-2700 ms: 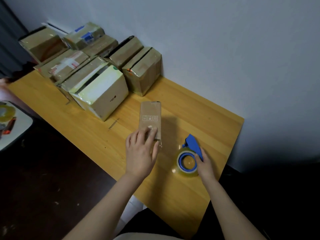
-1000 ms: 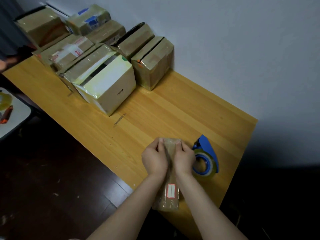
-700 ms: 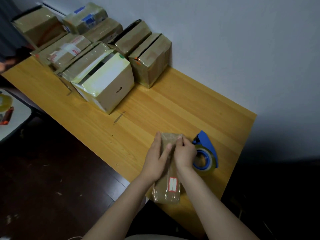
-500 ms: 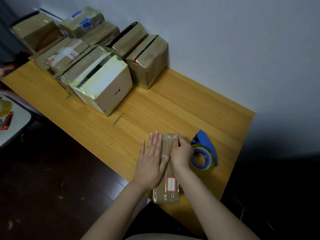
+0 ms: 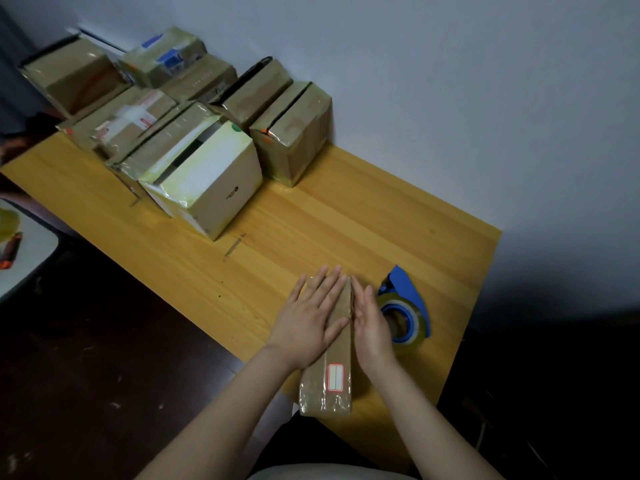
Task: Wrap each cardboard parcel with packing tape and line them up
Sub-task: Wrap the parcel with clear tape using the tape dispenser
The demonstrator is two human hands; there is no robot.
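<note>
**Smoothing tape onto a slim cardboard parcel.** The parcel lies lengthwise at the near edge of the desk, close to its near right corner, and its labelled end appears to project just past that edge. The left hand lies flat on the parcel's top face, fingers straight and lightly spread. The right hand stands edge-on against the parcel's right side, fingers straight, gripping nothing. The far half of the parcel thus sits under the left fingers and beside the right ones, while the labelled half is uncovered. Good practice here would be to press from the middle toward the ends so the film beds without creases, steadying the parcel against sliding off the edge. The tape dispenser rests just right of the right hand. The wrapped parcels stand grouped toward the far left corner.
</note>
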